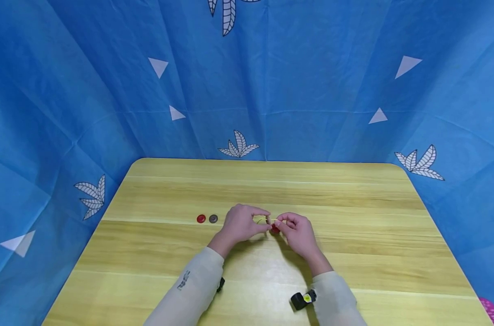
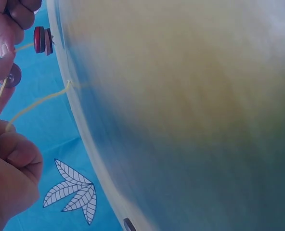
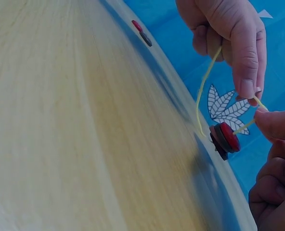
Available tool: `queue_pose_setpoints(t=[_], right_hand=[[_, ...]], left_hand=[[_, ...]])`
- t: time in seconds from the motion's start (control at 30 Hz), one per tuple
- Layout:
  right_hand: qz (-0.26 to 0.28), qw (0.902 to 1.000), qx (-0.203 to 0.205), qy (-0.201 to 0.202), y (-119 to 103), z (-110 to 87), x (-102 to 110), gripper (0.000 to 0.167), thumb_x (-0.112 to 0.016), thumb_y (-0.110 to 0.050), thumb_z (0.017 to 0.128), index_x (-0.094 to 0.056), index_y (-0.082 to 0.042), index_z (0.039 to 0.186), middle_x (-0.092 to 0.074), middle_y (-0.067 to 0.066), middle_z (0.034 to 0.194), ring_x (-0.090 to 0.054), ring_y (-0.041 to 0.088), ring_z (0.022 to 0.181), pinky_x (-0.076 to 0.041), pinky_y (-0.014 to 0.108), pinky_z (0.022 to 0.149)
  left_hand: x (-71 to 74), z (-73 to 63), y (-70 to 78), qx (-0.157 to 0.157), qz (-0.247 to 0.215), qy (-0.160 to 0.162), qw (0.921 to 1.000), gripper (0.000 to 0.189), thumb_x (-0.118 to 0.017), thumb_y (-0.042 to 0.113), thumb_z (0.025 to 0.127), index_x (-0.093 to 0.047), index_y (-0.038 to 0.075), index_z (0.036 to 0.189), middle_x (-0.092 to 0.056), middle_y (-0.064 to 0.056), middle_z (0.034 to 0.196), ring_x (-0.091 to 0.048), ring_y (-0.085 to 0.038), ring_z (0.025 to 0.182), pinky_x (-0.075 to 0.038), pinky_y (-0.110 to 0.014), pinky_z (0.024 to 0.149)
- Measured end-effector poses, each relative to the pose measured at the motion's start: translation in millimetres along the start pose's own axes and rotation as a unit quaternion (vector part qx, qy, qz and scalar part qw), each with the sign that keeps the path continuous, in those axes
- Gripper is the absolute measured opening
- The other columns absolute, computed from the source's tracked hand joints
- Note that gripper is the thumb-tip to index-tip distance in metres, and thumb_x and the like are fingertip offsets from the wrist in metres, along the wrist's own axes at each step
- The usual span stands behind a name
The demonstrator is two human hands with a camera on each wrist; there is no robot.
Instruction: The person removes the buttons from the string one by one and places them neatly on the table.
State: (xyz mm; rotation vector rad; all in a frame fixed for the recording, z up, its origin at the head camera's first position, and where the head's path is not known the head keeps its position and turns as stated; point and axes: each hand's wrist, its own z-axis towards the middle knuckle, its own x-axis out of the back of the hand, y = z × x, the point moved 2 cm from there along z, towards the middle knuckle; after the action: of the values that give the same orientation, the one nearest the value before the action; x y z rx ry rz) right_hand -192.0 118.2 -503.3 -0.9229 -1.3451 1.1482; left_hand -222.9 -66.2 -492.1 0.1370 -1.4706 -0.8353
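Note:
My left hand pinches a small dark round button between thumb and finger. A yellow string runs by this button and trails out below the left hand's curled fingers. Close on the right, my right hand pinches the same string between thumb and forefinger. Just below those fingertips a stack of several red and dark buttons hangs threaded on the string, low over the table. To the left of the left hand, a red button and a grey button lie side by side.
The wood-grain table has rounded far corners. Behind it and at its sides hangs a blue patterned cloth. A black wrist camera sits at the right sleeve, and a pink round thing shows past the right table edge.

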Motion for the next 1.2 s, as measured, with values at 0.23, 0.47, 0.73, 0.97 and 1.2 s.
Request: queue_pose_setpoints(t=[0.23, 0.47, 0.73, 0.97, 1.2], right_hand=[[0.000, 0.9999, 0.008, 0.012, 24, 7.3, -1, 0.006, -0.071, -0.003, 0.092, -0.072, 0.000, 0.088, -0.032, -0.004, 0.053, -0.032, 0.007, 0.044, -0.025, 0.022, 0.044], [-0.010, 0.9996, 0.024, 0.015, 25, 6.9, 0, 0.007, -0.071, -0.004, 0.092, -0.072, -0.004, 0.085, -0.031, -0.005, 0.053, -0.032, 0.009, 0.044, -0.025, 0.022, 0.044], [-0.011, 0.9996, 0.021, 0.015, 23, 5.1, 0, 0.007, -0.071, -0.002, 0.092, -0.071, -0.004, 0.085, -0.031, -0.004, 0.054, -0.032, 0.009, 0.045, -0.025, 0.021, 0.044], [-0.021, 0.9994, 0.016, 0.022, 25, 4.3, 3, 0.006, -0.071, -0.002, 0.091, -0.071, -0.004, 0.085, -0.031, -0.004, 0.055, -0.032, 0.009, 0.046, -0.026, 0.022, 0.045], [-0.025, 0.9991, 0.018, 0.028, 27, 5.2, 8, 0.008, -0.071, -0.004, 0.092, -0.072, -0.005, 0.084, -0.029, -0.005, 0.055, -0.030, 0.009, 0.047, -0.026, 0.023, 0.048]], left_hand=[[0.7, -1.0, -2.7, 0.008, -0.016, -0.006, 0.9998, 0.033, -0.084, 0.034, 0.081, -0.079, 0.022, 0.111, -0.032, 0.014, 0.041, -0.029, -0.004, 0.038, -0.028, -0.024, 0.042], [2.9, -4.3, -8.5, 0.018, -0.047, 0.002, 0.9987, 0.035, -0.084, 0.030, 0.081, -0.078, 0.019, 0.114, -0.032, 0.013, 0.041, -0.030, -0.005, 0.038, -0.029, -0.024, 0.042], [7.4, -10.4, -15.4, 0.041, -0.088, 0.015, 0.9951, 0.036, -0.083, 0.029, 0.081, -0.077, 0.016, 0.115, -0.032, 0.011, 0.045, -0.030, -0.007, 0.040, -0.026, -0.024, 0.040], [13.4, -14.5, -22.2, 0.074, -0.097, 0.026, 0.9922, 0.036, -0.084, 0.029, 0.081, -0.078, 0.017, 0.115, -0.033, 0.009, 0.047, -0.029, -0.007, 0.041, -0.020, -0.023, 0.039], [21.0, -18.0, -30.4, 0.089, -0.099, 0.044, 0.9902, 0.034, -0.084, 0.027, 0.082, -0.078, 0.016, 0.113, -0.032, 0.008, 0.049, -0.028, -0.009, 0.044, -0.022, -0.025, 0.042]])
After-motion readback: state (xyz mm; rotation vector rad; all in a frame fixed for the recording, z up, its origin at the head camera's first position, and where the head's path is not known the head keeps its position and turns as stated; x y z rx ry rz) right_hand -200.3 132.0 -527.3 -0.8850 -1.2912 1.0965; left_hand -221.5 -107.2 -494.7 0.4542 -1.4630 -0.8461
